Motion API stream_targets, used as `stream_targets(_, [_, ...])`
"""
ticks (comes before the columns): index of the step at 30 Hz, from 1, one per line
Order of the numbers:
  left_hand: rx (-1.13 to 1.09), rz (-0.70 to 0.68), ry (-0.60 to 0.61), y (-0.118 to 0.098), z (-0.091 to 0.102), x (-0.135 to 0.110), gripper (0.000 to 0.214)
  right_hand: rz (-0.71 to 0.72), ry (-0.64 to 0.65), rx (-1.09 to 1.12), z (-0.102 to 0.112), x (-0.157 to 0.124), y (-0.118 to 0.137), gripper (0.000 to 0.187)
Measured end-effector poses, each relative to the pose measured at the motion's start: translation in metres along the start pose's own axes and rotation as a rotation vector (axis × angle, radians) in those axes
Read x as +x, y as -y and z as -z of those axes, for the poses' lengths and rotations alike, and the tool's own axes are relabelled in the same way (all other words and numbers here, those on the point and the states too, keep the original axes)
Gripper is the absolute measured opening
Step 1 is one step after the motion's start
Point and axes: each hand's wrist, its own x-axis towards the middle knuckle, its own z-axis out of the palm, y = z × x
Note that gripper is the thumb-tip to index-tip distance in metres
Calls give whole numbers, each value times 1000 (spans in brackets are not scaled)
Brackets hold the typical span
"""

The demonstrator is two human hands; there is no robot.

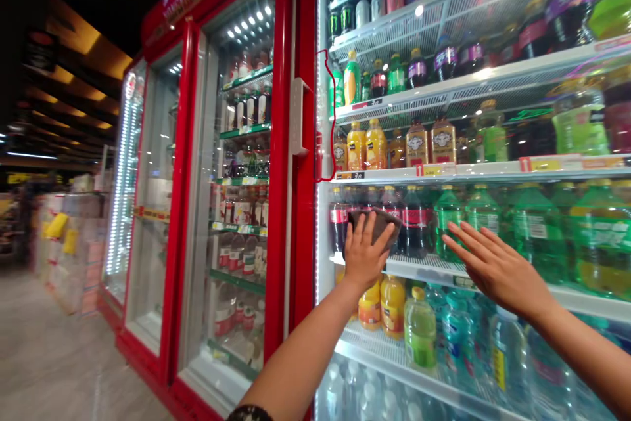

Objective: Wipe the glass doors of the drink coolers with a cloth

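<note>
My left hand (365,260) spreads its fingers over a dark grey-brown cloth (380,222), pressing it flat against the glass of a lit drinks cooler. Cola bottles (415,227) stand on the shelf behind the glass at that spot. To the right, my right hand (507,270) is open, its fingers stretched out and holding nothing. It is in front of green soda bottles (535,227); whether its fingertips touch the glass I cannot tell. A dark band (249,413) is on my left wrist.
A red-framed cooler (283,112) with a white door handle (298,117) stands to the left. Juice bottles (375,145) and other drinks fill the shelves behind the glass. Stacked goods (73,230) appear blurred at the far left beyond the grey floor (73,362).
</note>
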Motion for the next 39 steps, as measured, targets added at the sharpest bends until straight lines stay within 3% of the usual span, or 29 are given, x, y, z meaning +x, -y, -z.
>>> stream_targets(2, [15,38,-2,12,5,22,67,2,-7,4,-1,-1,0,70])
stream_targets(4, [45,243,-33,30,10,41,62,8,-12,2,-1,-1,0,70])
stream_targets(6, [85,480,-68,46,12,45,59,11,-18,-2,-1,-1,0,70])
stream_targets(8, [127,594,-67,55,12,33,59,8,-23,-3,-1,-1,0,70])
stream_targets(11, [178,502,24,65,13,16,61,-2,-21,3,-1,-1,0,71])
stream_targets(13, [207,485,64,77,18,25,62,-7,-18,8,-1,-2,1,71])
stream_targets(16, [232,622,31,106,33,68,60,-5,-17,10,-3,-3,0,70])
stream_targets(19, [175,577,35,133,46,113,60,-3,-21,11,-5,-3,0,70])
stream_targets(22, [116,544,-12,144,47,126,59,-3,-29,8,-5,-3,0,69])
stream_targets(25, [96,543,-72,142,39,110,57,4,-37,4,-3,-2,1,69])
stream_targets(28, [101,522,-93,133,28,73,57,-30,-18,33,1,-2,3,68])
stream_targets(36, [140,522,17,88,-2,-102,56,-100,36,122,9,0,9,66])
stream_targets(38, [142,519,38,85,-2,-113,57,-105,27,139,9,0,9,64])
stream_targets(39, [142,520,40,88,-1,-106,57,-108,21,148,9,0,9,64])
